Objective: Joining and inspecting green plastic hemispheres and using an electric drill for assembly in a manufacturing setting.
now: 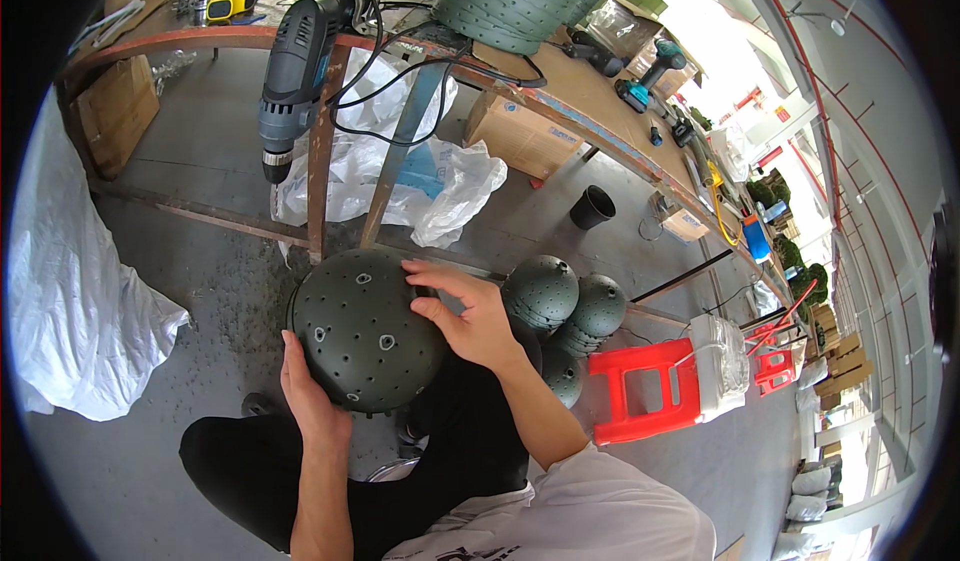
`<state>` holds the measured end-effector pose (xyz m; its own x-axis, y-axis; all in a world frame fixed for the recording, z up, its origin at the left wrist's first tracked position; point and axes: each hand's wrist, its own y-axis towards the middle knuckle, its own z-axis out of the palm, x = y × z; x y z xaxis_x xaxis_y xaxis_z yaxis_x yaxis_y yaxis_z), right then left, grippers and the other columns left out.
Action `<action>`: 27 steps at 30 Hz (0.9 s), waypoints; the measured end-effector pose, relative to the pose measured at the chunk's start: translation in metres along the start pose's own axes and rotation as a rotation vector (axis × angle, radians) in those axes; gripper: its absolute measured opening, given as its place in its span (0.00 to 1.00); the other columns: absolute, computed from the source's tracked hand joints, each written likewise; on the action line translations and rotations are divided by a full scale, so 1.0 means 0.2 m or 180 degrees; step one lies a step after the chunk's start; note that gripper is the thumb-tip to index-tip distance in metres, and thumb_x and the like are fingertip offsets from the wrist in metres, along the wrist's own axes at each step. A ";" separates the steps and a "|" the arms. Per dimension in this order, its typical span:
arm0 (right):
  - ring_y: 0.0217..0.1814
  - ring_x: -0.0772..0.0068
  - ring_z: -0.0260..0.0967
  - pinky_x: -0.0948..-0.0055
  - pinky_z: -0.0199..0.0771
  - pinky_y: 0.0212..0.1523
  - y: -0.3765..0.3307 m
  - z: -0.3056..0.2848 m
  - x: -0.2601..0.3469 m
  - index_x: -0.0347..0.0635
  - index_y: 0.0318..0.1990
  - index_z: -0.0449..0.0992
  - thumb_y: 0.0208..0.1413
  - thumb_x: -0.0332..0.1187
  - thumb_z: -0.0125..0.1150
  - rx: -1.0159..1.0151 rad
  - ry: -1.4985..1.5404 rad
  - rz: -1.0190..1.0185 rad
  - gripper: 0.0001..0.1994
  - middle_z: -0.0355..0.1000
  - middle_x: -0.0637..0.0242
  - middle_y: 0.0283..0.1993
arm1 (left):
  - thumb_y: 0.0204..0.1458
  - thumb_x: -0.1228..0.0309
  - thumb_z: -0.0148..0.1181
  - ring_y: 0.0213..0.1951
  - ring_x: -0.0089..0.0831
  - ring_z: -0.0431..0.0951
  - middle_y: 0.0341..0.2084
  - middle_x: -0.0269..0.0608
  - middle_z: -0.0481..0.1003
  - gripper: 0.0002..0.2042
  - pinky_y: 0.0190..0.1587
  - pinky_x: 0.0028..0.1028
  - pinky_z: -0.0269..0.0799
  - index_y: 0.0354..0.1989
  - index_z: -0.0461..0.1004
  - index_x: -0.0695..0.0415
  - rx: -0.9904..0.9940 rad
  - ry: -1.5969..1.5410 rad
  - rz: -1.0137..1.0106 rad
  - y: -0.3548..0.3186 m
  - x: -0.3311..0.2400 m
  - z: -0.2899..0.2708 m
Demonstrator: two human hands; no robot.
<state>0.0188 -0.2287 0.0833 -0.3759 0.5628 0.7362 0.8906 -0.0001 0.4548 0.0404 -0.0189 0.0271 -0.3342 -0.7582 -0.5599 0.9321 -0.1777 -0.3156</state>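
A dark green perforated plastic dome (350,311), with several pale rings marked around some of its holes, sits above my lap. My left hand (315,396) cups its lower left edge, fingers along the side and partly hidden. On the upper right side my right hand (468,313) grips the same dome, thumb and forefinger apart against its surface. Just beyond it, a grey-black corded power drill (295,81) hangs nose down from the table's edge, its chuck pointing at the floor.
Stacks of similar domes stand on the floor to the right (542,291) and on the table (510,6). A red plastic stool (650,389) lies further right. White plastic sheeting (85,301) is at left. Metal table legs (318,171) and a black bucket (593,207) are ahead.
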 end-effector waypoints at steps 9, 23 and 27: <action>0.54 0.72 0.73 0.70 0.70 0.58 0.04 -0.35 -0.04 0.33 0.48 0.78 0.63 0.29 0.59 -0.1597 -0.0290 0.0340 0.11 0.77 0.59 0.51 | 0.65 0.54 0.50 0.44 0.30 0.78 0.45 0.42 0.76 0.22 0.49 0.33 0.75 0.51 0.72 0.63 -0.0316 0.0062 0.0012 0.00 -0.10 -0.01; 0.43 0.57 0.79 0.64 0.75 0.47 1.05 -1.71 -0.21 0.39 0.42 0.82 0.58 0.47 0.60 -0.2729 -0.3439 0.0454 0.19 0.81 0.54 0.38 | 0.66 0.57 0.49 0.34 0.22 0.77 0.35 0.35 0.78 0.17 0.38 0.25 0.74 0.41 0.74 0.60 -0.0445 0.0194 0.0113 -0.03 -0.09 0.01; 0.49 0.50 0.77 0.58 0.73 0.52 1.28 -1.95 -0.34 0.43 0.44 0.83 0.57 0.50 0.57 -0.2193 -0.3913 0.1024 0.21 0.80 0.52 0.43 | 0.66 0.57 0.49 0.34 0.21 0.77 0.34 0.34 0.78 0.17 0.38 0.24 0.73 0.41 0.75 0.60 -0.0318 0.0206 0.0133 0.01 -0.05 0.00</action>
<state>0.1722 -0.5900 0.3454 0.5830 0.8030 0.1238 0.4612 -0.4525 0.7633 0.0456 -0.0113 0.0323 -0.3066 -0.7210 -0.6214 0.9279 -0.0811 -0.3638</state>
